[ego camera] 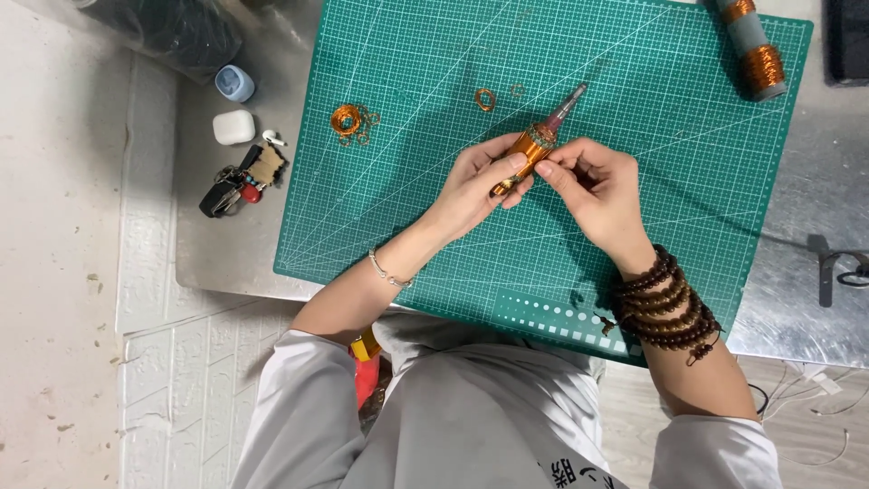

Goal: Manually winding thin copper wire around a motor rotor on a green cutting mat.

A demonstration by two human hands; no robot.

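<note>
My left hand (475, 186) grips a tapered mandrel tool (536, 143) wrapped in orange copper wire, holding it tilted over a green cutting mat (407, 208). The tool's grey pointed tip aims up and to the right. My right hand (593, 186) pinches the wire coil near the tool's upper end, fingertips touching those of the left hand. A thin bracelet is on my left wrist and a dark beaded bracelet is wound several times around my right wrist.
Small copper wire coils (348, 119) and rings (486, 99) lie on the mat's far part. A spool of copper wire (753, 47) rests at the far right corner. Left of the mat are an earbud case (233, 127), a small blue container (234, 83) and keys (237, 181) on the metal table (217, 244).
</note>
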